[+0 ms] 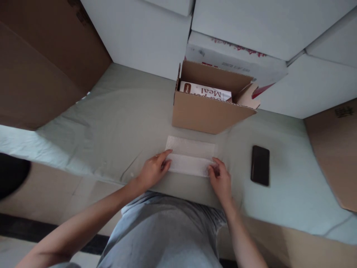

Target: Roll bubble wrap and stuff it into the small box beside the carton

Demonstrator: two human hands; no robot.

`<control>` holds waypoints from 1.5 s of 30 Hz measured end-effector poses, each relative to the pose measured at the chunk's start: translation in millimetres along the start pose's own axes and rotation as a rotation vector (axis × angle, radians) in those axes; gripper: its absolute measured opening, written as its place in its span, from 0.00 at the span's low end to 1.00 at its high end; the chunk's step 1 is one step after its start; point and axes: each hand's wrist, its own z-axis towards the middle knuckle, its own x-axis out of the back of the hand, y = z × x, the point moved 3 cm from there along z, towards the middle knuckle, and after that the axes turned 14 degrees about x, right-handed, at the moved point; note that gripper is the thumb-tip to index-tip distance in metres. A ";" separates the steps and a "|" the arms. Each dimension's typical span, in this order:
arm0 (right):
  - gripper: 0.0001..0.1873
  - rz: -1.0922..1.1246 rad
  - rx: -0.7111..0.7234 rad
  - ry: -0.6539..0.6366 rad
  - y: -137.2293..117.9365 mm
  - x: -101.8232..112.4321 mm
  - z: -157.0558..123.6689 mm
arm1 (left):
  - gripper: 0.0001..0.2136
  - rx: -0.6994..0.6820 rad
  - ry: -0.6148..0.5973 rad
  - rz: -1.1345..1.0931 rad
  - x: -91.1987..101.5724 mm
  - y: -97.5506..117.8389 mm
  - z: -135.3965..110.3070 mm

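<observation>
Head camera: far left of the open brown box [206, 114], a dark, round-edged thing [13, 175] pokes in; I cannot tell what it is. Nearer, but also left of the open box, is a big cardboard box [52, 63], brown and flat-sided. Pale green cloth [117, 104] lies under the open box, soft and wrinkly. Big white boxes [145, 33] stand behind the open box, smooth like giant blocks.

In front of the open box, on my side and a bit to its left, is my left hand [154, 169]. My thumb and pointing finger are curled with a little space between them. They touch the left end of the white wrap [191, 157], but I cannot tell if they pinch it. The wrap lies on the cloth, just in front of the open box. It is a long rectangle, crinkly and a bit see-through on the half nearer the open box, and whiter on my half.

Inside the open box, which is stiff with wavy edges, sits a white carton [217, 92] that says "Meal". In front of the open box, my right hand [221, 178] holds the wrap's right end between thumb and fingers. Behind the open box is a white box with red marks [237, 63]. Right of the open box lies a flat black phone [260, 165] with rounded corners. Farther right of the open box stands one more brown box [334, 149].
</observation>
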 end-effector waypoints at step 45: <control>0.23 0.049 0.415 -0.152 4.7 13.2 3.6 | 0.17 -0.398 -0.162 0.099 10.8 -0.5 10.5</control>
